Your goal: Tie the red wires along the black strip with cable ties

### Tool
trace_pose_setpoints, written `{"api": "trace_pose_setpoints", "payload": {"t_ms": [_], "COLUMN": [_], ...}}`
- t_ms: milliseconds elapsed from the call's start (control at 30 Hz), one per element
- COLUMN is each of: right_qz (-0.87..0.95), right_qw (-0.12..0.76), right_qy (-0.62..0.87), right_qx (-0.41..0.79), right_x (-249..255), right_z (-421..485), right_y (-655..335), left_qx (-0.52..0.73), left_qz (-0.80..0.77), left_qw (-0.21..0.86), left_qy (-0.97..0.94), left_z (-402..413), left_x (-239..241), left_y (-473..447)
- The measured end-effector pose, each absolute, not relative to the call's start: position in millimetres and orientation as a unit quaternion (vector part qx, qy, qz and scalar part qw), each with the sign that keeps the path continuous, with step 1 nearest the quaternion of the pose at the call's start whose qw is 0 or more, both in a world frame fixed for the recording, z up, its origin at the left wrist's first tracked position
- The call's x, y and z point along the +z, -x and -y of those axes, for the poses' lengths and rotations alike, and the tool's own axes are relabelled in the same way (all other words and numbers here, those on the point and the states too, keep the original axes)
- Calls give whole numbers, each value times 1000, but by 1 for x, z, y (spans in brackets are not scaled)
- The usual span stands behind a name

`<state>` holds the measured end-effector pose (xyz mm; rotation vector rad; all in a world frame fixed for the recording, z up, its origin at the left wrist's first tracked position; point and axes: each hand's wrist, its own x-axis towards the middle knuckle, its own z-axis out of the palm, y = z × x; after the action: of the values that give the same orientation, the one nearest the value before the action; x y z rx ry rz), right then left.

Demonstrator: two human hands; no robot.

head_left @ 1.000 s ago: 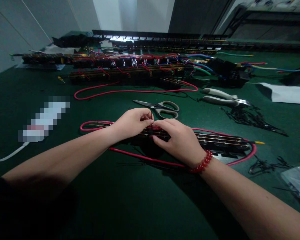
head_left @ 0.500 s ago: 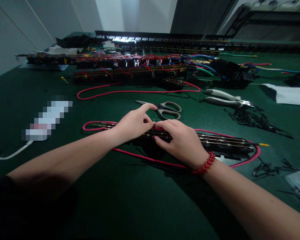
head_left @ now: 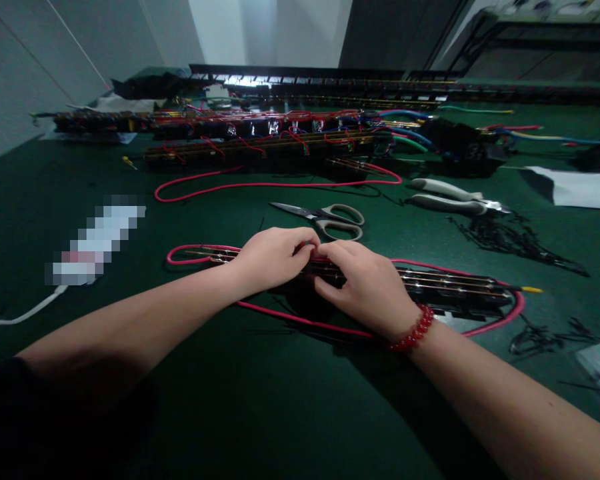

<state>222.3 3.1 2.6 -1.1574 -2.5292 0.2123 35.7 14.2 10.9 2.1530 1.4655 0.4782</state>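
Note:
In front of me lies a long black bar assembly (head_left: 453, 285) with thin brass-coloured rods along it. A red cable (head_left: 303, 321) loops around it and along its far side. My left hand (head_left: 280, 257) is over the middle of the bar, thumb and forefinger pinched together at what looks like a thin black cable tie, now mostly hidden by the fingers. My right hand (head_left: 367, 283) grips the bar just beside it, thumb on the near side and fingers on the far side. The fingertips of both hands nearly meet.
Scissors (head_left: 330, 219) lie just beyond my hands. Grey-handled cutters (head_left: 455, 197) are at the right, near loose black cable ties (head_left: 520, 243). Wired bar assemblies (head_left: 260, 143) stretch across the back. A white cord (head_left: 25, 317) and a blurred white object (head_left: 100, 237) lie left.
My left forefinger has curled down from its stretched position, and its tip now meets the thumb in a pinch. The right hand keeps its grip on the bar, almost unmoved.

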Motion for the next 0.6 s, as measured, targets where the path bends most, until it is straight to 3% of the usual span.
{"api": "trace_pose_setpoints", "payload": {"t_ms": [600], "right_qz": [898], "right_qw": [154], "right_qy": [404], "right_qx": [80], "right_x": [7], "right_z": [-2], "right_y": [-221], "left_qx": [156], "left_qz": [-510], "left_qw": [181], "left_qy": [-826], "left_z": [-14], "left_x": [10], "left_y": [-37]}}
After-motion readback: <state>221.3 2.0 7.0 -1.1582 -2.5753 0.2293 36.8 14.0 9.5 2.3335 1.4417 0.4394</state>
